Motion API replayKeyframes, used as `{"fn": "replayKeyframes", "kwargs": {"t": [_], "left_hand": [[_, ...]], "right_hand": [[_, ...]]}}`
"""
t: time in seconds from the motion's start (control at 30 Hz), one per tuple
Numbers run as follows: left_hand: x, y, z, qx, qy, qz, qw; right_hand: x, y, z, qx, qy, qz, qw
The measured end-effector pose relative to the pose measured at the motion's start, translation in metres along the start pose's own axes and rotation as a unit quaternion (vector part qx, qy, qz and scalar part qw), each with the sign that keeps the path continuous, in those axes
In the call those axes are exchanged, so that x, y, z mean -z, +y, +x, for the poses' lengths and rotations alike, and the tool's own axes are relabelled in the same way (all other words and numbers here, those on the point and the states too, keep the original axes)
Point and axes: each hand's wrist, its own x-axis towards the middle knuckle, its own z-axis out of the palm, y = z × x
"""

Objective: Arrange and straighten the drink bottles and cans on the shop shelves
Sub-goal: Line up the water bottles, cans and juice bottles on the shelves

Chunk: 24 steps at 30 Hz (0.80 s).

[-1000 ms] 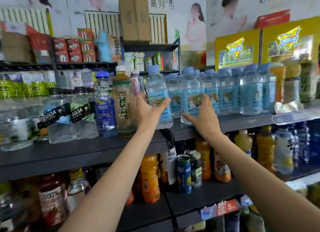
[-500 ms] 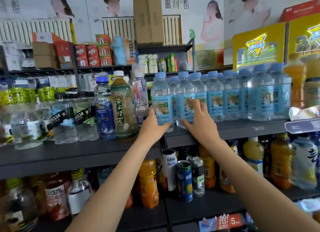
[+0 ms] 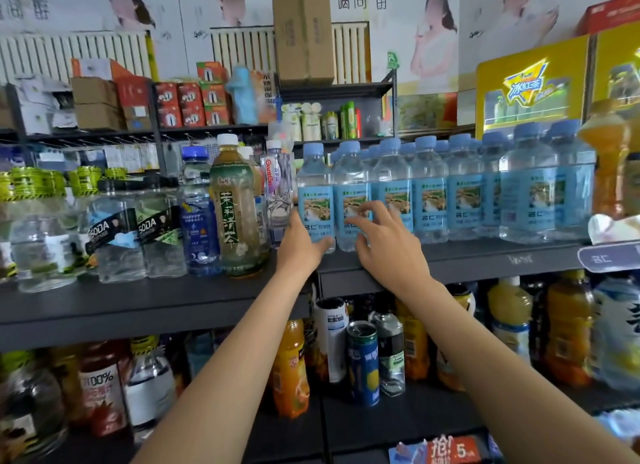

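The leftmost water bottle (image 3: 316, 200) of a blue-labelled row is gripped low down by the left hand (image 3: 304, 243), thumb curled round its base. The neighbouring water bottle (image 3: 351, 200) is touched by the right hand (image 3: 384, 245), fingers spread and lightly bent over the label; a true grasp cannot be told. Both bottles stand upright at the left end of the upper dark shelf (image 3: 467, 261), just beside a slim clear bottle (image 3: 277, 189) and a green tea bottle (image 3: 235, 207).

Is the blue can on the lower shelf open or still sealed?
Open, it seems: the blue can stands upright and its top shows a dark hole beside the tab.
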Motion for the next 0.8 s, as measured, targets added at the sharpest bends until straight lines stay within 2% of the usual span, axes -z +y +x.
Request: {"fn": "replayKeyframes", "kwargs": {"t": [0.17,0.37,0.43,0.5,0.53,0.57,0.63,0.73,0.8], "left_hand": [[0.004,0.002,-0.001,-0.009,-0.006,0.0,1.0],[0.02,-0.002,-0.029,-0.03,-0.022,-0.013,0.999],[0.029,-0.006,-0.051,-0.064,0.016,-0.027,0.997],[0.035,-0.018,-0.087,-0.138,0.093,-0.064,0.984],[0.036,-0.027,-0.107,-0.188,0.137,-0.07,0.97],[0.035,-0.039,-0.126,-0.232,0.166,-0.06,0.956],[0.028,-0.071,-0.155,-0.28,0.17,-0.021,0.945],[0.017,-0.112,-0.176,-0.241,0.109,0.011,0.964],[0.013,-0.133,-0.183,-0.189,0.076,0.022,0.979]], "right_hand": [[-0.002,0.002,0.004,-0.028,-0.03,0.001,0.999],[0.001,0.0,0.004,-0.036,-0.027,0.032,0.998],[0.01,-0.006,-0.01,-0.004,0.074,0.093,0.993],[0.017,-0.016,-0.047,0.017,0.216,0.17,0.961],[0.015,-0.025,-0.076,0.018,0.25,0.194,0.948],[0.006,-0.032,-0.105,0.022,0.246,0.205,0.947],[-0.026,-0.032,-0.149,0.007,0.153,0.182,0.971],[-0.08,-0.012,-0.162,-0.089,-0.033,0.113,0.989],[-0.099,-0.002,-0.154,-0.132,-0.078,0.073,0.986]]}}
